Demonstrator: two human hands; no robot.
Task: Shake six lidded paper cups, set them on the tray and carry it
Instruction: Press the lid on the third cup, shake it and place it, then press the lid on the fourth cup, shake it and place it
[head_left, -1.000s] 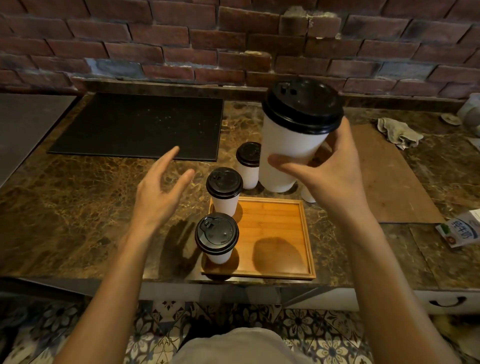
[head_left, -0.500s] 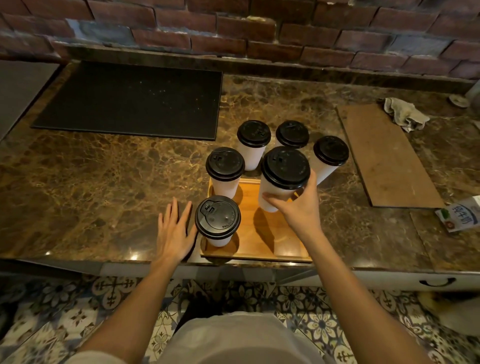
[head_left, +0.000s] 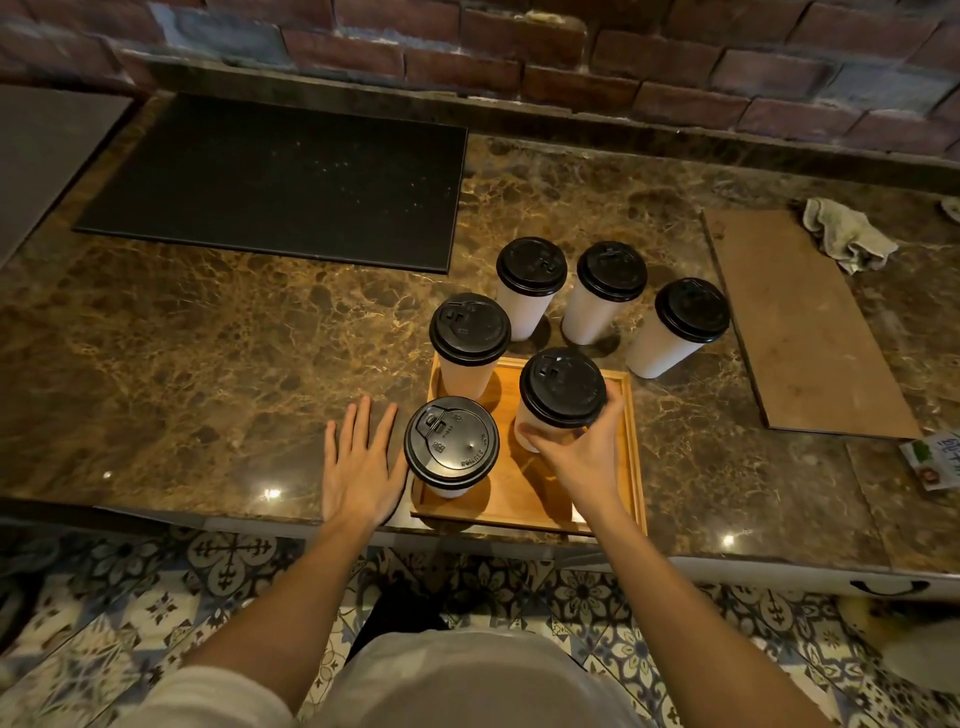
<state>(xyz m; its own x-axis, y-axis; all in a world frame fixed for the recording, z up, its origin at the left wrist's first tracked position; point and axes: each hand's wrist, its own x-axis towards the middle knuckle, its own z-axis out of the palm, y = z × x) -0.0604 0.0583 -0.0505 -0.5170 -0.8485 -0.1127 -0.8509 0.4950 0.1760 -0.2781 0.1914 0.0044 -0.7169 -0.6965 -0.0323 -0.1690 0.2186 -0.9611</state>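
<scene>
three cups are at the tray, right hand gripping one.

Three lidded cups stand crowded just behind the wooden tray, blocking its far edge. Left of the tray, past the flat left hand, bare marble counter lies open.

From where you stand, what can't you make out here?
Head view only:
- What the held cup contains: it is lidded.
- Whether its base touches the tray: the right hand hides it.
- Carton at the right edge: cut off, print too small.
</scene>
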